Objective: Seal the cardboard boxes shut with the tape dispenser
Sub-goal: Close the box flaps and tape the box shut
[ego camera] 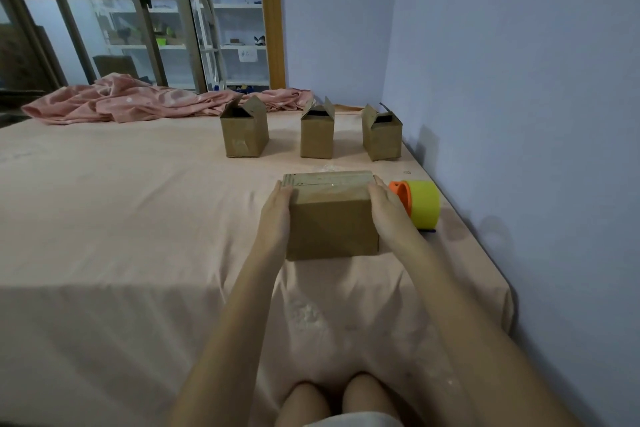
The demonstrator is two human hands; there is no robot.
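Pink-sheeted bed [138,218]: closed box [332,218] is steadied between flat left hand [275,215] and right hand [388,215], tape dispenser [417,203] at 3 o'clock

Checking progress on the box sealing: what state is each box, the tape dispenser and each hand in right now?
Near box: flaps closed, held between both hands; I cannot tell if it is taped.
Far left box: flaps open, upright.
Far middle box: flaps open, upright.
Far right box: flaps open, upright.
Tape dispenser: untouched, on the bed right of the near box.
Left hand: fingers straight, flat against the box's left side.
Right hand: fingers straight, flat against its right side.
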